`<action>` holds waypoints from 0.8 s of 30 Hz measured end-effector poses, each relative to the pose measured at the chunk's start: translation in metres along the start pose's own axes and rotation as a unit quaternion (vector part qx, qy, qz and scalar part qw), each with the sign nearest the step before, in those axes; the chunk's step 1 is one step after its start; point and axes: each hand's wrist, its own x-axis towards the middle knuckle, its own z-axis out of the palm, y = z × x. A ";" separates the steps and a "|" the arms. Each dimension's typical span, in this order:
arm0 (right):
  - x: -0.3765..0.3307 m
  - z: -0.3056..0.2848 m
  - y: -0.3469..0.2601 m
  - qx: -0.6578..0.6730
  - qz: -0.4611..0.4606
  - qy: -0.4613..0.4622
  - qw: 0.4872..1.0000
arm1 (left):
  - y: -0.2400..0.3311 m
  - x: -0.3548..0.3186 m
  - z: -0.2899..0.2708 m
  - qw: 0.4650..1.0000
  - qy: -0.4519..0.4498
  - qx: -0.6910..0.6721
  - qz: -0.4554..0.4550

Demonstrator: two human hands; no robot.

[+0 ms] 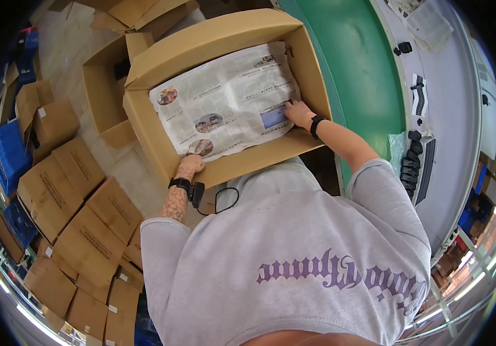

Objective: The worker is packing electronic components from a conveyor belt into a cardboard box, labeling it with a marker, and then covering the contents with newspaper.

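Note:
A newspaper sheet (230,104), printed with small pictures, lies spread inside an open cardboard box (225,173) in front of me. My left hand (192,164) is closed at the sheet's near left corner, just inside the box wall; its fingertips are partly hidden. At the sheet's right edge, my right hand (298,114) has its fingers bent onto the paper beside a blue printed picture. The paper covers most of the box floor, so what lies under it is hidden. Dark bands circle both wrists.
A green surface (357,69) runs along the right of the box. Beyond it, a pale table (444,115) carries several black parts (412,161) and a clear plastic bag (397,151). Another open carton (102,86) stands behind at left, with stacked cardboard boxes (86,242) nearer.

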 end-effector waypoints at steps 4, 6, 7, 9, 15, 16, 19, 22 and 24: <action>0.003 0.013 0.002 0.067 0.042 -0.047 0.996 | 0.007 -0.002 -0.009 1.000 0.007 0.024 -0.002; 0.000 0.003 -0.001 -0.169 -0.024 -0.012 0.985 | 0.005 -0.006 -0.009 1.000 0.006 0.023 0.003; -0.002 0.005 0.003 -0.168 -0.022 -0.014 0.985 | 0.011 -0.003 -0.013 0.999 -0.010 0.032 -0.004; -0.006 0.010 0.015 -0.142 -0.100 0.042 0.984 | 0.019 0.001 -0.022 0.999 -0.027 0.043 -0.007; 0.011 0.030 0.003 -0.024 0.065 0.058 0.996 | 0.016 0.013 -0.013 0.997 -0.057 0.049 -0.018; 0.010 0.025 0.003 -0.026 0.065 0.055 0.996 | 0.018 0.009 -0.016 0.997 -0.062 0.050 -0.025; 0.006 -0.016 0.000 -0.164 -0.059 0.011 0.985 | 0.008 -0.002 -0.007 0.995 -0.063 0.054 -0.048; 0.003 0.002 0.009 -0.134 -0.058 0.034 0.989 | 0.017 -0.001 -0.021 0.994 -0.073 0.073 -0.039; 0.000 0.009 0.008 -0.138 -0.074 0.031 0.987 | 0.022 -0.004 -0.026 0.995 -0.066 0.051 -0.048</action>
